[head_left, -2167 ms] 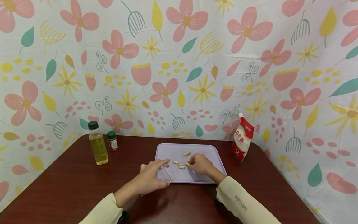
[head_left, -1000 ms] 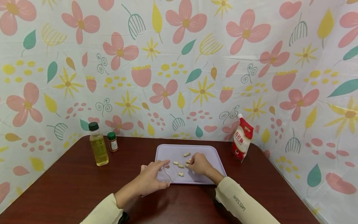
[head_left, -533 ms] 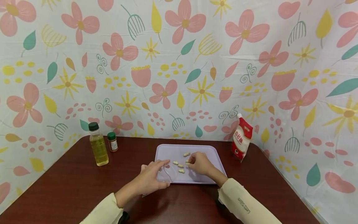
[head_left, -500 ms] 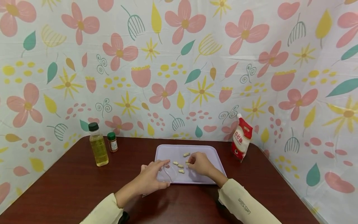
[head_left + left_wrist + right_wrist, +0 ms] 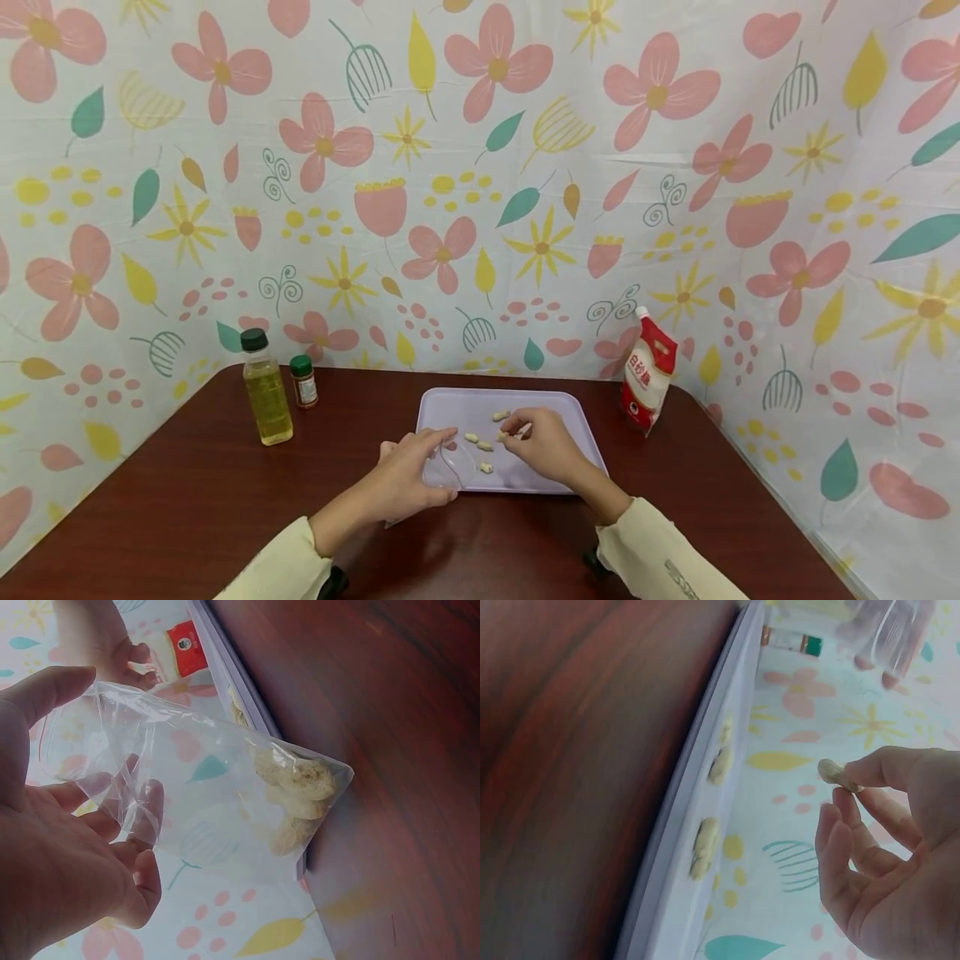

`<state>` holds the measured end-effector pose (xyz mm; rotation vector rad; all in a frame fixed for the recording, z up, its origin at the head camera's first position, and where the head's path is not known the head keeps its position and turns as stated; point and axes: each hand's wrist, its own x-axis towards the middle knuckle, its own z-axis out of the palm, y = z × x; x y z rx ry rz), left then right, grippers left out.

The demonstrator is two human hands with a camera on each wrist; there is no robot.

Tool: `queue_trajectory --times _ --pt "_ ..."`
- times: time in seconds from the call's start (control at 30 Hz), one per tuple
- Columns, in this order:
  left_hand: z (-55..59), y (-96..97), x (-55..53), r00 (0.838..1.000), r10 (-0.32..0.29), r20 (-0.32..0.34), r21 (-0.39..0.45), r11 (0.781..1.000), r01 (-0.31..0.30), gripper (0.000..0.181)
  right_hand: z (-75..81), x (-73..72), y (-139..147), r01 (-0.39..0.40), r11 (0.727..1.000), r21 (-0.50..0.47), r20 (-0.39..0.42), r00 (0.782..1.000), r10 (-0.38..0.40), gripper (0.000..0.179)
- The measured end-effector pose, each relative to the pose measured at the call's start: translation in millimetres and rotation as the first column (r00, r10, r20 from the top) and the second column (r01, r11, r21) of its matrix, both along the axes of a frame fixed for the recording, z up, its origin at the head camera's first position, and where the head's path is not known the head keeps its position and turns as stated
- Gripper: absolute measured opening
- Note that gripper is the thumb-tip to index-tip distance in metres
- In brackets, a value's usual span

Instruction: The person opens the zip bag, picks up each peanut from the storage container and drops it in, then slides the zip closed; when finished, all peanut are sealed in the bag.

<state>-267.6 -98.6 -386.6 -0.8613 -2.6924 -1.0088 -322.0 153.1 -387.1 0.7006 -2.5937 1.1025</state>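
Note:
My left hand (image 5: 408, 473) holds a clear plastic bag (image 5: 202, 780), its thumb at the upper edge of the mouth and its fingers spreading the other side. Several peanuts (image 5: 300, 780) in their shells lie in the bag's bottom corner. A single peanut (image 5: 835, 774) is pinched between thumb and fingertips of my right hand (image 5: 551, 443), over the tray. In the right wrist view it shows raised above the tray's surface. More unshelled peanuts (image 5: 485, 446) are scattered on the lilac tray (image 5: 562, 408), some near its middle and one (image 5: 486, 468) closer to the front edge.
Back left on the dark wooden table (image 5: 225, 517) stand an oil bottle (image 5: 268, 400) with a dark cap and a small green-capped jar (image 5: 303, 383). A red and white bag (image 5: 648, 375) stands at the back right. Behind hangs a flowered cloth (image 5: 465, 167).
My right hand has risen slightly from the tray with the pinched peanut. One tray peanut now lies nearer the front edge than 2.2 seconds ago. The left hand stays put.

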Motion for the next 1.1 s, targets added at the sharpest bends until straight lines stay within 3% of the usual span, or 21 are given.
queue_trajectory --times 0.27,0.5,0.7,1.1 --pt "0.3 1.7 2.0 1.0 -0.002 -0.008 0.008 1.0 0.002 0.073 9.0 21.0 -7 0.003 0.993 -0.12 -0.083 0.996 -0.013 0.006" --pt "1.5 4.2 5.0 1.0 -0.013 -0.02 0.01 1.0 0.013 0.073 16.9 38.8 -17 -0.054 0.978 -0.201 -0.136 0.99 0.026 0.011" --pt "1.5 4.5 6.8 1.0 -0.008 -0.028 0.02 1.0 0.009 0.073 21.1 49.6 -24 -0.096 0.974 -0.205 -0.118 0.99 0.072 0.009" --pt "1.1 2.8 7.0 0.999 -0.003 -0.038 0.028 1.0 0.004 0.073 17.9 52.3 -28 -0.109 0.978 -0.179 -0.096 0.991 0.093 0.005"
